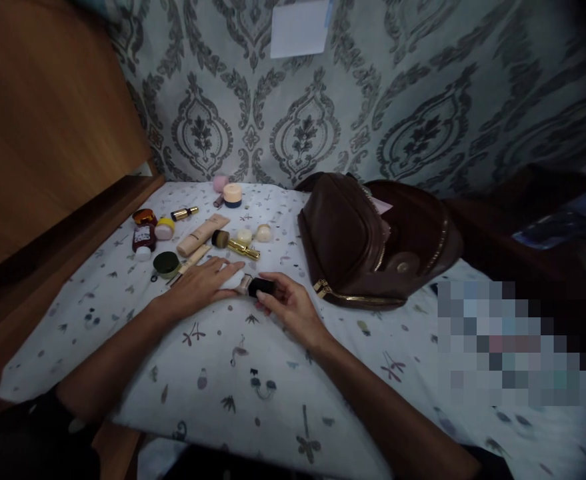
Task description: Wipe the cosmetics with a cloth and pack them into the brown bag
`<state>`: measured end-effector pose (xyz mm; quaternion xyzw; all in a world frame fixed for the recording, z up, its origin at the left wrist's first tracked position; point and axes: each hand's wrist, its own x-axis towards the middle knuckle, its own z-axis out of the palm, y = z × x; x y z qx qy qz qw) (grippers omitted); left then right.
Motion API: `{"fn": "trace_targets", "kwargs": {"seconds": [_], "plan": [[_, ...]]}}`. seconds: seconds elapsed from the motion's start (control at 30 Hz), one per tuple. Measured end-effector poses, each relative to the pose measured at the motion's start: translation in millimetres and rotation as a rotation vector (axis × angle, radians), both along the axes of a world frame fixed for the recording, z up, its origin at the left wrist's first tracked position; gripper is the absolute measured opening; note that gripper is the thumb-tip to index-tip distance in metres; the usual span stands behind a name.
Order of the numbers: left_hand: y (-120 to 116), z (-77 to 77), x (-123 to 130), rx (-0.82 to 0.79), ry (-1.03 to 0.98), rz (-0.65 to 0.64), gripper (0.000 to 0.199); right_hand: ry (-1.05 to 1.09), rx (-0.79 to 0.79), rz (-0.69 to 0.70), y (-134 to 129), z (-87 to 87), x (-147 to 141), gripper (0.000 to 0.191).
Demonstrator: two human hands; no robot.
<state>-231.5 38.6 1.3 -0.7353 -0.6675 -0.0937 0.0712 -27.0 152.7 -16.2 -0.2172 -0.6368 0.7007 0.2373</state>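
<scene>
A small cosmetic bottle with a black cap (pixel 261 287) and a pale, shiny body lies between my two hands, low over the printed cloth. My right hand (pixel 293 307) grips the black cap between thumb and fingers. On the other end, my left hand (pixel 200 287) is closed around a soft-looking white piece (pixel 233 280), perhaps a wipe, which covers part of the bottle. Just beyond my left hand are a beige tube (pixel 203 235), a slimmer tube (pixel 191 263), a dark green-lidded jar (pixel 167 265) and a gold lipstick-like tube (pixel 243 250).
A brown leather bag (pixel 343 233) with an unzipped top stands to the right. Farther left lie a dark red bottle (pixel 144 238), a yellow-lidded jar (pixel 165 229) and another gold tube (pixel 185 213). A peach-lidded jar (pixel 233 195) sits near the patterned wall; wooden furniture (pixel 47 120) borders the left.
</scene>
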Motion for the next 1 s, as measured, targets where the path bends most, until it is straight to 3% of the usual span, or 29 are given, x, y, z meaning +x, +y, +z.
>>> {"fn": "trace_targets", "kwargs": {"seconds": [0.17,0.33,0.5,0.63,0.8,1.0], "plan": [[-1.8,4.5,-9.0,-0.046,-0.271,-0.042,0.053,0.017,0.075,0.032,-0.1,4.2,1.6,0.045],[-8.0,22.7,-4.3,-0.116,-0.460,-0.070,0.044,0.055,0.052,0.035,-0.1,7.0,2.5,0.044],[-12.9,38.4,3.5,-0.219,-0.515,-0.070,0.032,0.050,0.033,0.063,-0.3,6.9,3.6,0.040],[-12.6,36.4,4.7,-0.216,-0.501,-0.064,0.033,0.021,0.032,0.085,-0.2,6.9,5.0,0.038],[-10.9,27.9,6.6,-0.108,-0.436,-0.056,0.035,-0.010,0.023,0.054,-1.0,8.8,4.6,0.035],[-8.5,17.1,33.1,0.337,-0.195,-0.032,0.032,-0.041,0.041,0.027,-2.8,12.3,2.6,0.034]]}}
